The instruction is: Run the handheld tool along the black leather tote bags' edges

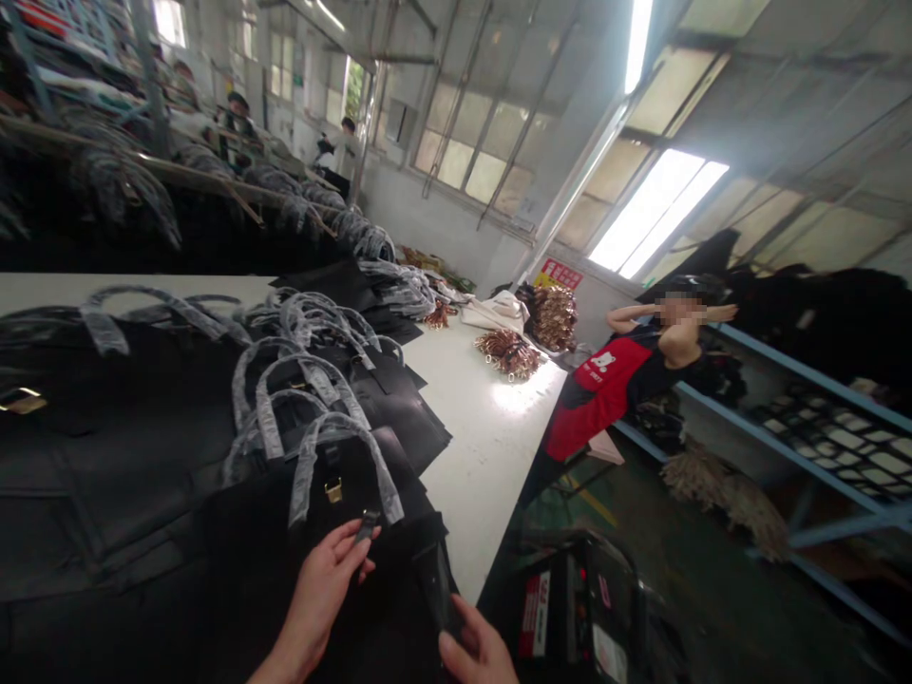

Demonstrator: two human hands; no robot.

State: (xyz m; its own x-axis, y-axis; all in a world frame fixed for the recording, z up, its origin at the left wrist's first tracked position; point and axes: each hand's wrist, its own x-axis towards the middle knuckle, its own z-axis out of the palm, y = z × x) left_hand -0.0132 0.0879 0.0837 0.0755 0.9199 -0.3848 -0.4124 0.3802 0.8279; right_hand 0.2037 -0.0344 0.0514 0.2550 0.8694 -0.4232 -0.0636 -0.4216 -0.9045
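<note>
Left hand [317, 594] closed, pinching a small black tab [367, 525] over a black bag [285, 556] with plastic-wrapped handles; right hand [481, 648] clasps a dark flap [433, 578] at the bag's side. Beyond the bag, a red apron [605, 380] bears blurred white lettering.

Here at seven o'clock, left hand [334, 560]: bare, slim fingers, rounded thumb, smooth back, narrow wrist [303, 622] widening into bare forearm [281, 660], cut by lower edge. Now six o'clock, right hand [481, 646]: bare too, rounded thumb tip, slim fingers, slightly blurred, lower part cropped out of view.
</note>
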